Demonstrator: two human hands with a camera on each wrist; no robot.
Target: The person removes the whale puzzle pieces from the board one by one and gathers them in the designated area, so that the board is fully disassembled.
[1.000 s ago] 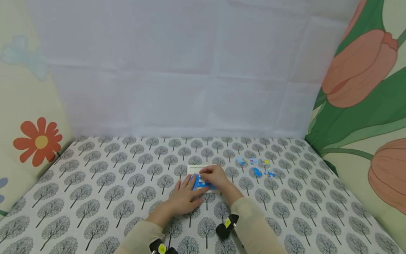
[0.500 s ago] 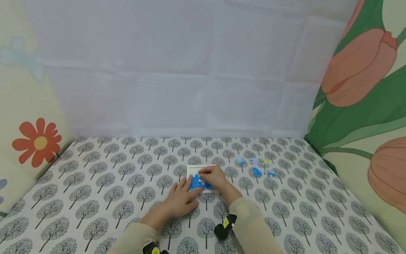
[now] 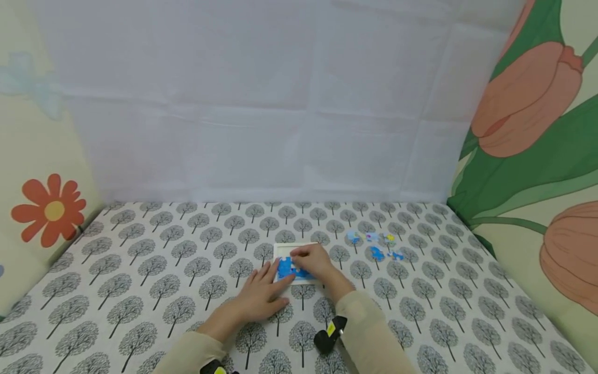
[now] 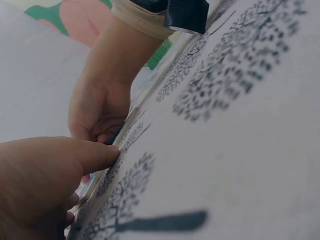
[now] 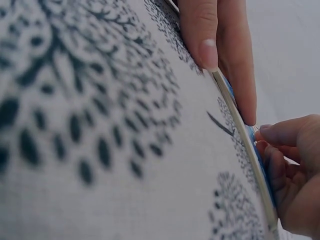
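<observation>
Puzzle tray (image 3: 285,250) lies flat on tree-print cloth (image 3: 154,291); likely light, stiff; hold by rim. Blue pieces (image 3: 284,266) inside tray: likely thin, light; pinch by edges. Your left hand (image 3: 258,295) rests at tray's near left corner, fingers extended. Your right hand (image 3: 314,261) blocks view of tray's right part, fingers curled; cannot tell whether they pinch anything. Loose pieces (image 3: 377,254) lie apart, right of tray.

The right hand (image 3: 314,261) covers part of the white tray (image 3: 290,244), hiding whether it pinches anything. Right of the tray, the loose pieces' (image 3: 377,254) prints are too small to tell; nearer than it, the left sleeve (image 3: 187,355) is cut off.
</observation>
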